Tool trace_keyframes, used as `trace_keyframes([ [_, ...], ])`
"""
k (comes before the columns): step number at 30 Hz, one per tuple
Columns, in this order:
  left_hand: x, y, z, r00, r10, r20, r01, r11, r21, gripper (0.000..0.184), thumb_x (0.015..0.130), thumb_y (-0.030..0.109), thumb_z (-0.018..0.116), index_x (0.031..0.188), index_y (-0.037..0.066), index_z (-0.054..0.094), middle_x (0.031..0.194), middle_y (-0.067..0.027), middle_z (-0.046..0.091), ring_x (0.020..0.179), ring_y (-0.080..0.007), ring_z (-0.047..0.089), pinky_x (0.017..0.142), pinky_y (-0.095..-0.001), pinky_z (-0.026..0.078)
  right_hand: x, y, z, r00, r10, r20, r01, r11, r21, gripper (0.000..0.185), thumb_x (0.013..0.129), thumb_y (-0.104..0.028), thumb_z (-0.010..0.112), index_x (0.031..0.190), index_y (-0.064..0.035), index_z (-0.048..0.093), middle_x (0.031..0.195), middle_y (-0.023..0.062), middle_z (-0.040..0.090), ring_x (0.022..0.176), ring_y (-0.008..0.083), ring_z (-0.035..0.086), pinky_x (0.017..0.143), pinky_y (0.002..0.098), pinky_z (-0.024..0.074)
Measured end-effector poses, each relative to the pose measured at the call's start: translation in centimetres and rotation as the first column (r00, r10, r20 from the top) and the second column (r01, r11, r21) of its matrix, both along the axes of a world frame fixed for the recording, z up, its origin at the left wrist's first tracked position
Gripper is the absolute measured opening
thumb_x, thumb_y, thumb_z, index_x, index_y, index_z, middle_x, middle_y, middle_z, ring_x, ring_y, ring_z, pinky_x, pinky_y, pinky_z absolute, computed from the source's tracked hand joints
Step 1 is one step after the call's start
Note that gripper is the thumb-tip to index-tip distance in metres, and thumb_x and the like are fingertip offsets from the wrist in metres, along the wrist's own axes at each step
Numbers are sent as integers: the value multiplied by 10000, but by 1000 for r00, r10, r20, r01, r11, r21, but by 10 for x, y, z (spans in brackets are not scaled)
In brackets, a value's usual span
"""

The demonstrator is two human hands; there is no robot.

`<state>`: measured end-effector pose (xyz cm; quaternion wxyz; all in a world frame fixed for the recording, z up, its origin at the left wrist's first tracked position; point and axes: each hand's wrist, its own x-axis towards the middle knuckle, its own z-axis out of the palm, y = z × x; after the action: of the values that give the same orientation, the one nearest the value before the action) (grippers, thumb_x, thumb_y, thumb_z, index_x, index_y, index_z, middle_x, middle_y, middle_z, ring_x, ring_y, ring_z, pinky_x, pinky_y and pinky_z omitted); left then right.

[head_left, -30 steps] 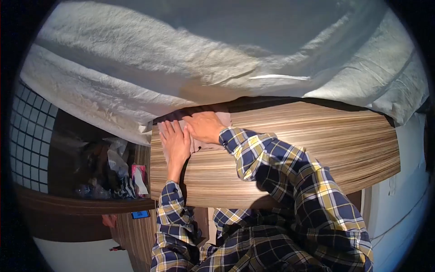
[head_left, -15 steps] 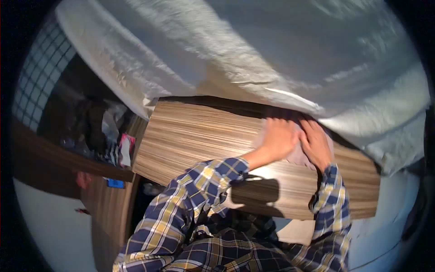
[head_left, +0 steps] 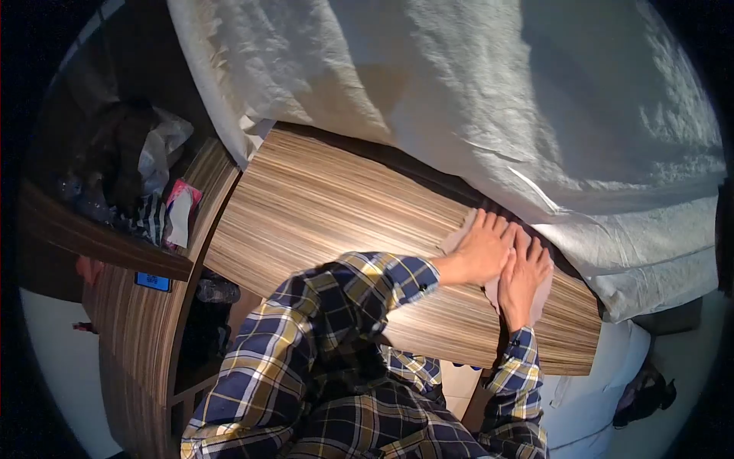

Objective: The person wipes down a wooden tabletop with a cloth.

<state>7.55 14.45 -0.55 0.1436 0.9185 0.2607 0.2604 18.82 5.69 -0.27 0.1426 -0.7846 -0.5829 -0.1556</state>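
Observation:
A pinkish-grey cloth (head_left: 541, 300) lies flat on the wood-grain desk top (head_left: 306, 206), close to its back edge and toward the right. My left hand (head_left: 483, 251) presses down on the cloth, fingers stretched toward the curtain. Right beside it, my right hand (head_left: 525, 274) also rests on the cloth with its fingers extended. The two hands touch at the thumbs. Much of the cloth is hidden beneath them.
A pale curtain (head_left: 459, 92) hangs along the desk's back edge. On the left, a shelf (head_left: 99, 237) holds plastic bags (head_left: 164, 145) and a pink-and-white packet (head_left: 182, 214). A blue-screened device (head_left: 153, 281) is below it. A dark object (head_left: 642, 394) lies at far right.
The view has turned, tilting the desk and curtain. Both hands are still on the cloth, with fingertips now clearer of the curtain's lower edge and the right hand closer against the left.

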Motion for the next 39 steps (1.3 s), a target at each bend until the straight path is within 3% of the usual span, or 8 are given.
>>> trace_keyframes([
  [4,-66,40,2,995,58,-76,-56,998,24,416,902,308,472,1149,-12,572,1098,-237,607,1058,-384,545,965,-538,336,-49,41,6,993,106,-57,-110,992,-62,423,959,-304,419,1331,-129,519,1295,243,486,1259,474,364,1041,660,205],
  [8,-146,66,10,949,289,-125,-271,951,146,415,925,307,436,1114,-28,591,1106,-249,608,1066,-396,541,957,-536,343,-115,97,9,924,338,-181,-342,940,7,332,926,-249,461,1157,-64,614,1020,202,607,944,395,551,870,519,373],
  [10,-188,68,13,895,426,-134,-392,892,224,448,929,319,439,1184,-26,566,1195,-256,567,1164,-417,480,1011,-567,293,-153,121,22,844,417,-337,-456,889,-42,369,913,-286,478,1208,-91,586,1079,188,617,967,380,569,902,553,360],
  [15,-278,68,1,707,699,-111,-613,683,397,555,968,319,401,1430,14,358,1479,-290,294,1387,-446,244,1116,-596,158,-244,163,8,676,728,-110,-693,680,240,432,864,-292,499,1225,-69,574,1219,212,564,1165,383,487,979,548,333],
  [20,-313,18,7,529,814,-239,-794,574,201,590,988,307,359,1486,13,242,1531,-294,172,1428,-471,100,1111,-632,111,-287,141,6,516,843,-152,-812,538,226,525,882,-272,487,1343,-21,485,1396,239,442,1351,387,350,1127,552,199],
  [31,-234,-8,12,571,742,-353,-720,658,219,598,980,246,329,1477,-51,180,1531,-315,116,1422,-498,59,1096,-663,94,-199,118,3,420,894,-159,-870,446,210,537,876,-246,515,1340,22,486,1429,219,425,1392,350,314,1149,536,175],
  [36,-145,20,21,659,676,-330,-649,733,205,602,981,265,333,1467,-66,203,1529,-311,136,1424,-482,89,1106,-648,101,-99,133,18,447,872,-198,-851,483,207,496,860,-220,538,1299,8,522,1380,206,482,1316,342,416,1083,516,306],
  [39,-85,30,20,717,616,-326,-553,788,273,590,985,319,345,1418,-80,320,1472,-321,286,1399,-479,193,1114,-623,134,-26,123,36,496,741,-454,-801,592,91,454,861,-223,549,1262,-11,549,1302,176,542,1204,321,502,991,485,384],
])
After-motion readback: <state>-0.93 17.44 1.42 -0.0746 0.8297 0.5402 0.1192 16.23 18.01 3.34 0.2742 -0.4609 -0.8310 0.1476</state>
